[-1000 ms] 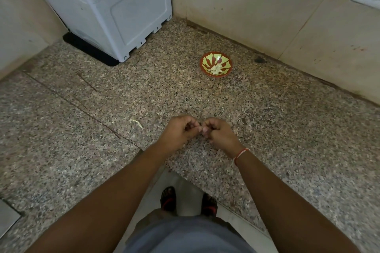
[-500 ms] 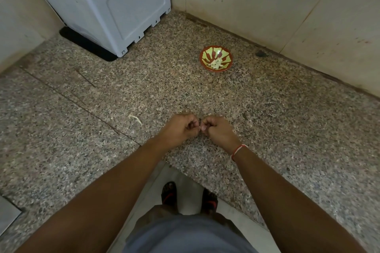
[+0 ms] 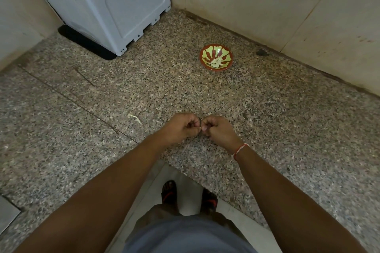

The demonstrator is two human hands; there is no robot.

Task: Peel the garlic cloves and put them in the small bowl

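Garlic clove (image 3: 200, 127) sits pinched btwn my two hands, mostly hidden by fingers, only a small pale bit w/ a dark edge showing, too small to say how much skin is on it. Left hand (image 3: 181, 127) is curled tight, fingertips pinching the clove from the left; right hand (image 3: 219, 130) is curled the same way, pinching from the right, thumbs nearly touching. Both hands hover just above the speckled granite counter (image 3: 267, 119), near its front edge. Red thread band (image 3: 239, 150) on my right wrist.

Small bowl (image 3: 216, 57), red w/ pale green pattern, stands well apart from my hands, farther back near the wall, w/ pale peeled pieces (image 3: 216, 62) lying inside. One scrap of peel (image 3: 134, 118) lies on the counter left of my left hand. White appliance (image 3: 107, 4) is in the back-left corner. Sandalled feet (image 3: 189, 197) show on the floor below.
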